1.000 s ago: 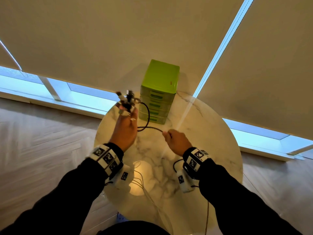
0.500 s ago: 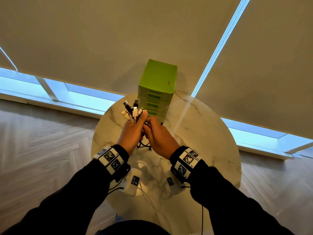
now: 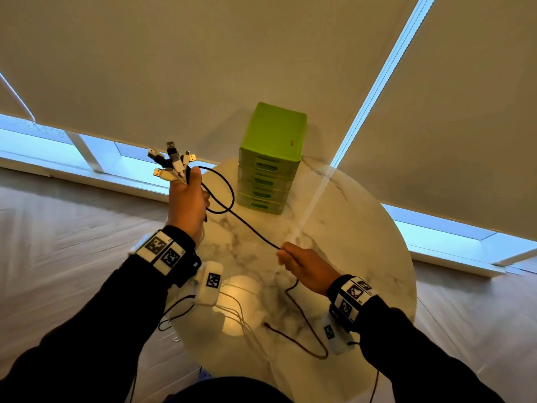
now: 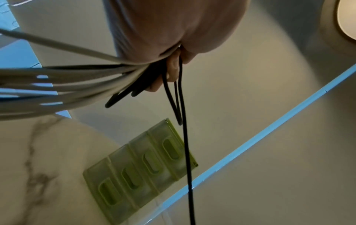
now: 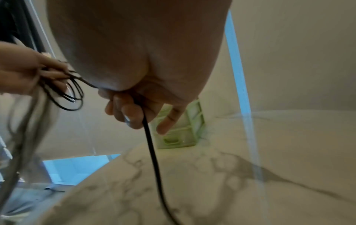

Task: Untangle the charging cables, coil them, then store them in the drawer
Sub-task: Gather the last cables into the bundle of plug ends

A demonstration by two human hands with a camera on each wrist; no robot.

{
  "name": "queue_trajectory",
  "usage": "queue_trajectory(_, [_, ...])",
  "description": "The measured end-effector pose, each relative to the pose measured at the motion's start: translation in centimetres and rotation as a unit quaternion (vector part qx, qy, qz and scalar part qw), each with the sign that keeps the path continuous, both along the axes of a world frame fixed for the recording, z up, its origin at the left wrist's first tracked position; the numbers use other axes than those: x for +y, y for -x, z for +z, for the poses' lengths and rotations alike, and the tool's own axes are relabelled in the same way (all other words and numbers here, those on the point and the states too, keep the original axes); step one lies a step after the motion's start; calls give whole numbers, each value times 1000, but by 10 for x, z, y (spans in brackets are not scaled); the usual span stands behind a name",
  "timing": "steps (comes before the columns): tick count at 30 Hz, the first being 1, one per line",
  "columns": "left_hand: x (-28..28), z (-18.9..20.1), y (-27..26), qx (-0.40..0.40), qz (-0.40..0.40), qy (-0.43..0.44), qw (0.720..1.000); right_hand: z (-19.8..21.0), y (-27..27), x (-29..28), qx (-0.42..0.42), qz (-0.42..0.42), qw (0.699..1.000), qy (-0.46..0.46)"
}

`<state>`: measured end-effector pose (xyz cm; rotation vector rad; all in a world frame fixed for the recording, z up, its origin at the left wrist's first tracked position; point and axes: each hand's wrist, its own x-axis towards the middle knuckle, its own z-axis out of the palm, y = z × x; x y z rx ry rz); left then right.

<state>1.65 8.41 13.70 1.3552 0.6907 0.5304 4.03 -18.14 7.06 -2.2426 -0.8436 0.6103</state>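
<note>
My left hand is raised over the table's left edge and grips a bundle of charging cables, with several white and black plug ends fanning out above the fist. A black cable loops beside that hand and runs taut down to my right hand, which pinches it above the table's middle. The rest of that cable trails across the marble and curls near my right wrist. In the left wrist view, white cables hang out of the fist. The green drawer unit stands at the table's far edge, all drawers closed.
The round marble table holds the drawer unit and the trailing cable ends. Thin white cables hang past the near edge. Window blinds and a low sill run behind the table. Wood floor lies on both sides.
Half a second ago both hands met at the bundle. Since then my right hand has drawn back toward me along the black cable, stretching it, while my left hand rose to the left.
</note>
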Motion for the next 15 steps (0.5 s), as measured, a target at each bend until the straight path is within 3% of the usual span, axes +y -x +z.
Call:
queue_trajectory(3, [-8, -2, 1, -14, -39, -9, 999, -7, -11, -24, -10, -24, 999, 45])
queue_trajectory(8, [-51, -5, 0, -10, -128, -2, 992, -2, -32, -77, -24, -142, 975, 169])
queue_trajectory(15, [-146, -1, -8, -40, -257, 31, 965, 19, -3, -169, -29, -316, 933, 172])
